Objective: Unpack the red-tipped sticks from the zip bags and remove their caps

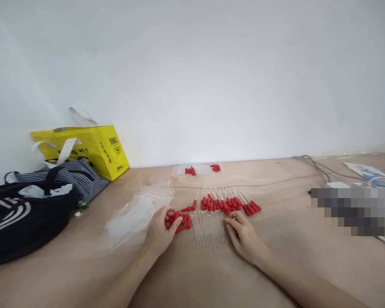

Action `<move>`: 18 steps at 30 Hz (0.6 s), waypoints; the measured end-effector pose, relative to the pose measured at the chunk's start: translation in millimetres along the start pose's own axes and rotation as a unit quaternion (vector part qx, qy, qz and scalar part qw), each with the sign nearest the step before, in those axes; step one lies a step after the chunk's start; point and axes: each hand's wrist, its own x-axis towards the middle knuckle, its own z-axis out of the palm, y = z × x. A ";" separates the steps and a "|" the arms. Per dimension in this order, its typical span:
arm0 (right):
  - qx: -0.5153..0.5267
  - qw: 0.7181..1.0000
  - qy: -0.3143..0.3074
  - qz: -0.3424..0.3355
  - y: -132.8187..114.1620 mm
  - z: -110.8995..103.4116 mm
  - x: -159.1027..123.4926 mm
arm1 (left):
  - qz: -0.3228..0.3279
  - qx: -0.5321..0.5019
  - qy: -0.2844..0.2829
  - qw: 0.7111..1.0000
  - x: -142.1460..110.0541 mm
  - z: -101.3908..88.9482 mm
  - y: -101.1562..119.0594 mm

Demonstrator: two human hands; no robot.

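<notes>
My left hand curls over a small pile of red rubber dropper bulbs, thumb and fingers closed around some of them. Right of that pile lies a row of clear, thin dropper tubes, side by side. My right hand is at the row's right end, its fingertips pinched at the upper end of a tube that is hard to make out. Just beyond the row lie several droppers with red bulbs fitted, their clear stems pointing toward the wall.
Clear zip bags are spread left of my left hand. Another bag with red-bulbed droppers lies by the wall. A yellow bag, striped bag and black bag stand at left. Cables and a printed sheet are at right.
</notes>
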 end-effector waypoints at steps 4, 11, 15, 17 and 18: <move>0.016 0.999 -0.038 0.015 -10.4 -4.2 1.1 | 0.021 0.058 -0.056 0.997 20.0 -0.2 4.1; -0.003 0.998 -0.065 0.016 -16.2 -6.5 0.0 | -0.028 0.184 -0.186 0.965 66.1 26.7 26.4; 0.013 0.998 -0.055 0.021 -15.8 -4.7 -0.4 | -0.035 0.197 -0.201 0.959 76.1 43.9 33.2; 0.032 0.998 -0.043 0.028 -15.9 -4.3 0.0 | -0.042 0.206 -0.194 0.958 78.0 46.3 34.8; 0.040 0.998 -0.035 0.032 -15.7 -4.2 0.3 | -0.047 0.210 -0.186 0.959 78.6 45.3 35.5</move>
